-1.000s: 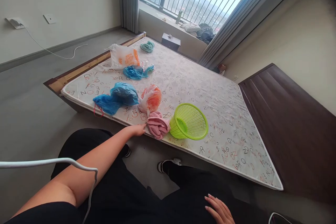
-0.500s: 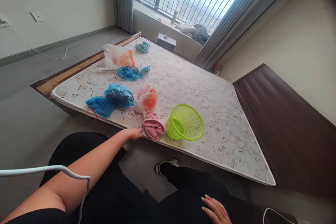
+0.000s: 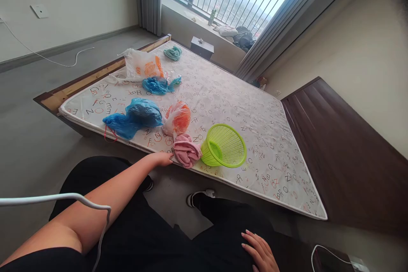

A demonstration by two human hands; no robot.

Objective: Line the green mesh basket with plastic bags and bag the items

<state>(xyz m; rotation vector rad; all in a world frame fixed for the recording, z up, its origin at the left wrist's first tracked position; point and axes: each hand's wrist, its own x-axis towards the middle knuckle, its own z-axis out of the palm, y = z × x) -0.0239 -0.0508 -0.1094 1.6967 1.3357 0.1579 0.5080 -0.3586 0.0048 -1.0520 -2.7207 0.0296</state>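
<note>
At the near edge of the mattress (image 3: 219, 80), my left hand (image 3: 163, 159) reaches to the left side of a crumpled pink towel (image 3: 186, 151). Its fingers are mostly hidden, so I cannot tell whether they grip the edge or the towel. My right hand (image 3: 260, 250) lies on my dark-clothed thigh, fingers stretched out and slightly apart, holding nothing. Just right of the towel a green mesh basket (image 3: 226, 146) stands tilted. Behind the towel sits a clear bag with something orange (image 3: 178, 118), and to its left a filled blue plastic bag (image 3: 143, 114).
Farther back on the mattress lie a white plastic bag (image 3: 143, 66), a crumpled blue bag (image 3: 159, 85) and a teal coiled cloth (image 3: 173, 53). A dark headboard (image 3: 347, 157) rises at the right. A white cable (image 3: 57, 196) crosses in front of my left arm.
The view has shifted slightly, so the bed and its things sit a little higher and further left. Both hands keep nearly the same pose, and nothing on the mattress has visibly moved.
</note>
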